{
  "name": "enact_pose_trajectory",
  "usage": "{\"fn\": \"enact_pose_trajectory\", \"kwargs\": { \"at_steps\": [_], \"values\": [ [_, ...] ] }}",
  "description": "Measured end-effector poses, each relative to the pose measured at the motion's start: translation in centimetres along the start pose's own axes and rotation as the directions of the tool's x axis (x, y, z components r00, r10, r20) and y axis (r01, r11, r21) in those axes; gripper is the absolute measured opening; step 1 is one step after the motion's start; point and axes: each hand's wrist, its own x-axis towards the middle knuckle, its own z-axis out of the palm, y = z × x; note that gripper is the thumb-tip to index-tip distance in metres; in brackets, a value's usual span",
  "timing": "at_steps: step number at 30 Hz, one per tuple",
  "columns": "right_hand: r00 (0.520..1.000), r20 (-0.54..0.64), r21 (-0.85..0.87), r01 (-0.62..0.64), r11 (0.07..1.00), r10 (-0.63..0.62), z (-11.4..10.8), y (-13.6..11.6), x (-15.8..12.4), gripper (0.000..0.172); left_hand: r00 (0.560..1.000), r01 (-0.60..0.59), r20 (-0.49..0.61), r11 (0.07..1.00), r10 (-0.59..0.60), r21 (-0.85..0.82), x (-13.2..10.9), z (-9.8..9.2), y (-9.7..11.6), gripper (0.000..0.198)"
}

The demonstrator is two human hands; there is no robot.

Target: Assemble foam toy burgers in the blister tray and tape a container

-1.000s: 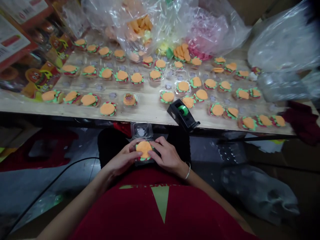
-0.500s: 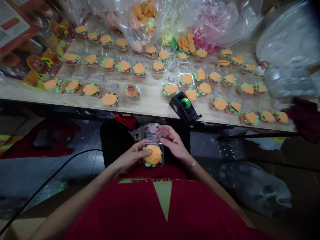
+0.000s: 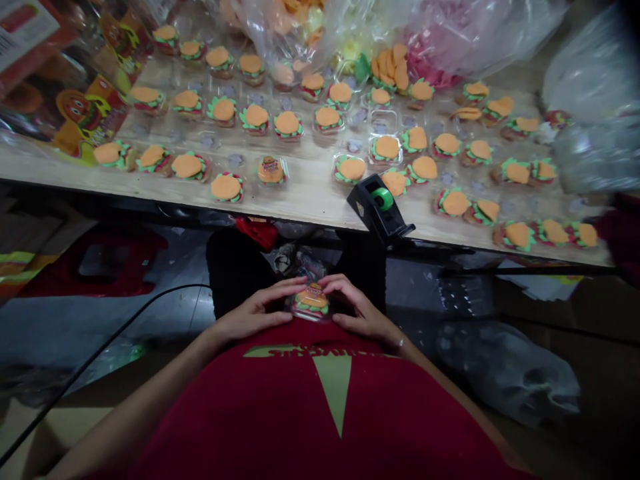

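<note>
Between my hands, close against the red shirt, is a clear plastic box (image 3: pixel 311 303) with a toy burger inside: an orange bun over green and red layers. Its lid is down and carries a small burger sticker. My left hand (image 3: pixel 263 308) grips the box from the left, fingers along the top edge and thumb low. On the opposite side my right hand (image 3: pixel 357 308) holds it with fingers on the lid and thumb near the bottom corner. Straight ahead on the table edge stands a black tape dispenser (image 3: pixel 383 210) with a green roll.
Rows of burgers in clear boxes cover the wooden table (image 3: pixel 310 200); one closed box (image 3: pixel 271 171) bears a sticker. Plastic bags of pink pieces (image 3: pixel 443 47) and orange pieces lie at the back. Printed cartons (image 3: pixel 87 120) stand left, a red stool (image 3: pixel 95 263) below.
The box's lid, raised before, is now folded down over the burger. My right hand has come down to the box's right side, and the view has shifted slightly.
</note>
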Motion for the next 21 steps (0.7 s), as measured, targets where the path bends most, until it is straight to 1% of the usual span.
{"fn": "enact_pose_trajectory", "kwargs": {
  "at_steps": [2,3,4,5,7,9,12,14,17,19,21],
  "values": [
    [0.997,0.008,-0.009,-0.074,0.997,0.074,0.0,0.4,-0.1,0.039,0.996,-0.006,-0.09,0.99,0.019,0.144,0.5,0.2,-0.9,0.044],
    [0.993,0.01,-0.014,-0.117,0.993,0.118,0.0,0.6,-0.1,0.039,0.991,0.0,-0.134,0.984,0.025,0.179,0.9,0.4,-1.5,0.04],
    [0.987,0.008,-0.02,-0.159,0.987,0.159,0.1,0.9,-0.1,0.038,0.983,0.017,-0.181,0.983,0.016,0.181,1.4,0.5,-2.1,0.037],
    [0.981,0.0,-0.029,-0.195,0.98,0.195,0.1,1.1,0.0,0.037,0.974,0.045,-0.227,0.988,-0.01,0.148,1.9,0.7,-2.7,0.036],
    [0.969,-0.038,-0.05,-0.245,0.968,0.243,0.2,1.6,0.4,0.035,0.95,0.115,-0.297,0.993,-0.098,0.04,3.2,1.1,-3.4,0.039],
    [0.962,-0.118,-0.077,-0.257,0.963,0.247,0.2,1.7,0.9,0.034,0.933,0.147,-0.33,0.989,-0.141,-0.008,4.5,1.3,-3.2,0.044],
    [0.947,-0.268,-0.071,-0.204,0.976,0.178,0.3,1.1,1.4,0.031,0.938,0.13,-0.327,0.991,-0.112,0.034,5.7,1.2,-1.1,0.043],
    [0.935,-0.335,-0.103,-0.163,0.981,0.119,0.4,0.5,1.4,0.028,0.954,0.125,-0.28,0.99,-0.104,0.058,5.8,1.2,0.5,0.041],
    [0.929,-0.366,-0.251,-0.15,0.956,0.049,0.8,0.0,1.2,0.024,0.975,0.13,-0.191,0.989,-0.115,0.065,5.4,1.2,1.6,0.037],
    [0.931,-0.363,-0.315,-0.152,0.937,0.029,0.8,-0.1,1.2,0.024,0.975,0.144,-0.178,0.988,-0.132,0.054,5.2,1.3,1.7,0.036],
    [0.945,-0.324,-0.304,-0.152,0.94,0.048,0.4,-0.3,1.5,0.024,0.97,0.154,-0.197,0.987,-0.142,0.046,5.2,1.5,1.6,0.036]
  ]
}}
